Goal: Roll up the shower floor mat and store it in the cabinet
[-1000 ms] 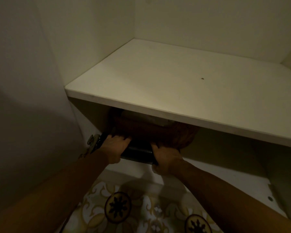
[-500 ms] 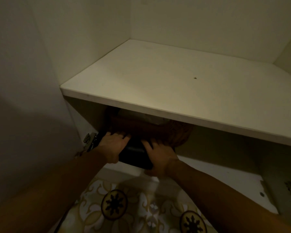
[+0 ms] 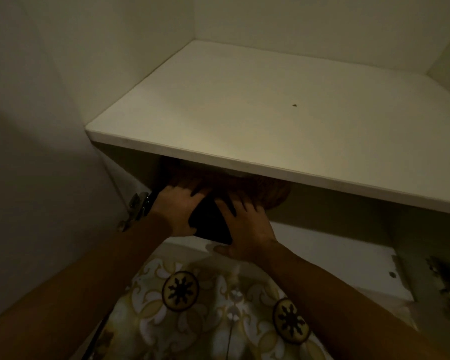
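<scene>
The rolled shower mat point(image 3: 210, 226) is a dark, almost black roll lying at the front left of the cabinet's lower compartment, under the white shelf point(image 3: 270, 120). My left hand point(image 3: 178, 207) grips its left end, fingers reaching into the compartment. My right hand point(image 3: 246, 226) grips its right side, with the thumb under the front edge. Only a short dark stretch of the mat shows between my hands. Its far end is hidden in the shadow under the shelf.
A brown ribbed object point(image 3: 268, 194) sits behind the mat in the same compartment. A metal hinge point(image 3: 138, 203) is fixed on the left wall, another hinge point(image 3: 444, 279) on the right. Patterned floor tiles point(image 3: 208, 307) lie below.
My hands have come closer together on the mat and reached further in under the shelf. Less of the dark roll shows between them than before.
</scene>
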`<state>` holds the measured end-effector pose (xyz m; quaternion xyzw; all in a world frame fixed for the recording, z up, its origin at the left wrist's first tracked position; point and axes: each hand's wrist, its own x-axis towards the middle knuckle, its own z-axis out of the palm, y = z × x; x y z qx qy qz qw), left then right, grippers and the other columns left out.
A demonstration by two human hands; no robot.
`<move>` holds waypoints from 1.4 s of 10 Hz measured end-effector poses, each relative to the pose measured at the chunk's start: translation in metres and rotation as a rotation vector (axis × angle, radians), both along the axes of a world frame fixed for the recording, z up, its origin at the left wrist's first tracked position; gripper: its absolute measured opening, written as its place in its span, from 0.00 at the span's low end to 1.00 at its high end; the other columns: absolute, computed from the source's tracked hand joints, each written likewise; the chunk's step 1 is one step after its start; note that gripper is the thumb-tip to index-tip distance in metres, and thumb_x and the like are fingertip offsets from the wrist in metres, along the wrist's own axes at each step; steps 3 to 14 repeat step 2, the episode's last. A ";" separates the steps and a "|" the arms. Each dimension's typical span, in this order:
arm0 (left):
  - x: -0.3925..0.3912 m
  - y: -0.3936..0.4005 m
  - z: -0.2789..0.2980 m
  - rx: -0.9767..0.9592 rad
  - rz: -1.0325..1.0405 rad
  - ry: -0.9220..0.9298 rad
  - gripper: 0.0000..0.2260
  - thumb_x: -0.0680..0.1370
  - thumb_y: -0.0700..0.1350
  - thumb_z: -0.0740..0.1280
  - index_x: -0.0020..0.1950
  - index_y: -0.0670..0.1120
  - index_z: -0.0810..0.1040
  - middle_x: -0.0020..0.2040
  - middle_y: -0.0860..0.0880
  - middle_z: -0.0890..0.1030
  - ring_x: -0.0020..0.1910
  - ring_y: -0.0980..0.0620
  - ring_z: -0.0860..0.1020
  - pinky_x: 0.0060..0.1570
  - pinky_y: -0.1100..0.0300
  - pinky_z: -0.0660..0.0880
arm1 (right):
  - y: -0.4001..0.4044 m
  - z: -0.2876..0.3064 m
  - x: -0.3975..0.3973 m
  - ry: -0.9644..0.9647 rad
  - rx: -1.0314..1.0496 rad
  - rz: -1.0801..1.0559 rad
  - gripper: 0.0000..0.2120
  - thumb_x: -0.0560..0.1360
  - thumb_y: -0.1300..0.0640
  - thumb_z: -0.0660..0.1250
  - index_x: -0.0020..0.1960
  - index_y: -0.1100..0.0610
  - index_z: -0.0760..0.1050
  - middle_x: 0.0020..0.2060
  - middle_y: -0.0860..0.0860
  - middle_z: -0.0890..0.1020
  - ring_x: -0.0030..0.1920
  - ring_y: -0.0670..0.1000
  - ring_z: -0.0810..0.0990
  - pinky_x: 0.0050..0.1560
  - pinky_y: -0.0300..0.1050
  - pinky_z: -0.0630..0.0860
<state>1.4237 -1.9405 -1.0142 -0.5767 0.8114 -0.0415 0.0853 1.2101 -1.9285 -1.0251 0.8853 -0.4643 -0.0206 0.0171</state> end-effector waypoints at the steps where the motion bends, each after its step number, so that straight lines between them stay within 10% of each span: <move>1: -0.006 0.034 0.008 -0.091 0.033 0.201 0.44 0.67 0.64 0.71 0.78 0.48 0.61 0.72 0.38 0.70 0.71 0.36 0.67 0.72 0.42 0.60 | 0.032 0.014 -0.016 -0.089 0.012 -0.049 0.51 0.67 0.29 0.69 0.81 0.48 0.54 0.80 0.54 0.58 0.79 0.62 0.55 0.75 0.64 0.56; 2: -0.016 0.078 0.020 0.016 -0.034 0.209 0.46 0.67 0.68 0.68 0.80 0.51 0.59 0.79 0.39 0.58 0.78 0.37 0.57 0.75 0.39 0.55 | 0.070 0.037 -0.028 -0.097 0.176 -0.108 0.52 0.67 0.32 0.70 0.82 0.44 0.47 0.82 0.50 0.52 0.81 0.59 0.49 0.77 0.63 0.42; 14: -0.016 0.078 0.020 0.016 -0.034 0.209 0.46 0.67 0.68 0.68 0.80 0.51 0.59 0.79 0.39 0.58 0.78 0.37 0.57 0.75 0.39 0.55 | 0.070 0.037 -0.028 -0.097 0.176 -0.108 0.52 0.67 0.32 0.70 0.82 0.44 0.47 0.82 0.50 0.52 0.81 0.59 0.49 0.77 0.63 0.42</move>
